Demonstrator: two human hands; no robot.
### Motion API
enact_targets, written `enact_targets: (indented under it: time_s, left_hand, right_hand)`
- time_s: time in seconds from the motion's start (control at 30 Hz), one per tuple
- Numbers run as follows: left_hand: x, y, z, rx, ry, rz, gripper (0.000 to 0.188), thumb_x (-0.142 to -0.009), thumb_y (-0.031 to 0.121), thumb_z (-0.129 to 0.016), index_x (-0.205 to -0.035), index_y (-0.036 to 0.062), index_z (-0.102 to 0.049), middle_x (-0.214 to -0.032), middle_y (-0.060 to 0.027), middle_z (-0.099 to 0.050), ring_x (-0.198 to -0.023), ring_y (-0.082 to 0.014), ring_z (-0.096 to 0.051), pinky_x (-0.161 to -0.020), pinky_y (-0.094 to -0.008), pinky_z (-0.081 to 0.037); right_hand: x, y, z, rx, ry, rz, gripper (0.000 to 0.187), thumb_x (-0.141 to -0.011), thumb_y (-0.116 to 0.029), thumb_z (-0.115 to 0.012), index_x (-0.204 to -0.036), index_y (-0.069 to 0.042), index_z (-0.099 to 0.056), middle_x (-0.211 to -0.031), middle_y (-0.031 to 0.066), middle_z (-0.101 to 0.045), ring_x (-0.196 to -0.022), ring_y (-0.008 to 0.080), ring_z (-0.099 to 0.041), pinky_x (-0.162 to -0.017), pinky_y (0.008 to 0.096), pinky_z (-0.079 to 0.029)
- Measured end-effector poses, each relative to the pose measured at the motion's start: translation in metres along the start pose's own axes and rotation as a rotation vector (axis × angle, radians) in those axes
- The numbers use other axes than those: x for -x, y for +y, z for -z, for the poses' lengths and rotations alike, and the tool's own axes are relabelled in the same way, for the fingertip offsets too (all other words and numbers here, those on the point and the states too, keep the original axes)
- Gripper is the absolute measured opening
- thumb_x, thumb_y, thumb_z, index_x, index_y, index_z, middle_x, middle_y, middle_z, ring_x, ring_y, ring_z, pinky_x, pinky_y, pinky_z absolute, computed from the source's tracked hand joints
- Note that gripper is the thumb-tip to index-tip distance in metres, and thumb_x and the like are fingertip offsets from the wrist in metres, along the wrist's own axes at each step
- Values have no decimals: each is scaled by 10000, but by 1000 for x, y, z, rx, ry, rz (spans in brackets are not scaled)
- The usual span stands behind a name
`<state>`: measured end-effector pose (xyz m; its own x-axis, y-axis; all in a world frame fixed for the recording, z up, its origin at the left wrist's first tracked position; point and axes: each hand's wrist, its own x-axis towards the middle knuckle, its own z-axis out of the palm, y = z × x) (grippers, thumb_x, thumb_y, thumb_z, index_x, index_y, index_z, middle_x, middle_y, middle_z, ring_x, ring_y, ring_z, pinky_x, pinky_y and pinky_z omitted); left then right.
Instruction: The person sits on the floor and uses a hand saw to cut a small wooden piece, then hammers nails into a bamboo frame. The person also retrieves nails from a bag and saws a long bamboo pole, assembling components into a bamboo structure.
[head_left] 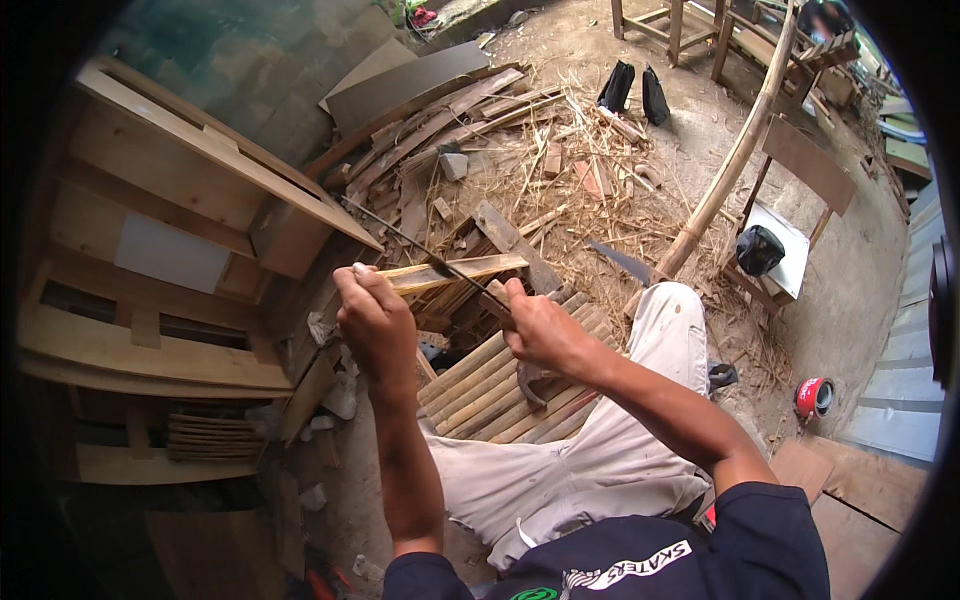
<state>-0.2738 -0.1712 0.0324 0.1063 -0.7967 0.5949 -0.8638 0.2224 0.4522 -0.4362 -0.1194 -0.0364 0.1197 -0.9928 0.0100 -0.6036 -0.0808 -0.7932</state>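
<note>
My left hand (372, 325) is closed around the near end of a split bamboo piece (480, 268), which points away to the right. My right hand (545, 335) grips the wooden handle of a long, thin dark blade (400, 232), probably a knife. The blade crosses over the bamboo piece and reaches up to the left; whether its edge touches the bamboo I cannot tell. Below both hands, between my legs, lies a row of bamboo slats (470, 390). A curved grey piece (530, 385) rests on the slats, partly hidden under my right hand.
A wooden cabinet frame (165, 190) stands at the left. Ahead are stacked wood scraps (450, 110) and shavings (580, 130). A saw blade (620, 262) lies by my knee, near a long bamboo pole (725, 185). Rightward are a chair (790, 225) and a red can (812, 398).
</note>
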Motion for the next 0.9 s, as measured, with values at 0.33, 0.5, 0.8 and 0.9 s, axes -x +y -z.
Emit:
enact_targets:
  time_s: [0.33, 0.5, 0.8, 0.9]
  left_hand:
    - [0, 0, 2, -7, -47, 63, 214, -1012, 174, -363, -951, 10, -486, -775, -264, -634, -775, -459, -634, -604, -533, -445]
    - [-4, -2, 3, 68, -84, 77, 216, -1012, 184, -358, -964, 15, -483, -806, -267, -643, -794, -466, -632, -636, -551, -450]
    - [-17, -17, 24, -273, -253, 109, 301, -1025, 263, -343, -987, 5, -493, -840, -317, -635, -855, -505, -597, -724, -599, -425]
    - [-15, -17, 24, -242, -270, 138, 278, -1023, 245, -351, -982, 5, -486, -844, -316, -633, -855, -506, -593, -720, -597, -419]
  right_hand:
    - [-10, 77, -14, 113, -144, -121, 335, -817, -13, -540, -1101, 111, -410, -750, 310, -633, -734, 456, -663, -628, 484, -565]
    - [-9, 107, -25, -37, -198, 31, 388, -815, -26, -566, -1139, 108, -400, -783, 307, -645, -779, 449, -674, -647, 513, -556]
    - [-7, 116, -30, 95, -168, 72, 362, -795, 2, -551, -1120, 114, -437, -778, 336, -631, -720, 462, -655, -650, 509, -551]
    - [-14, 137, -23, 165, -172, -367, 343, -807, -10, -553, -1098, 141, -452, -811, 307, -652, -745, 447, -667, -667, 477, -558]
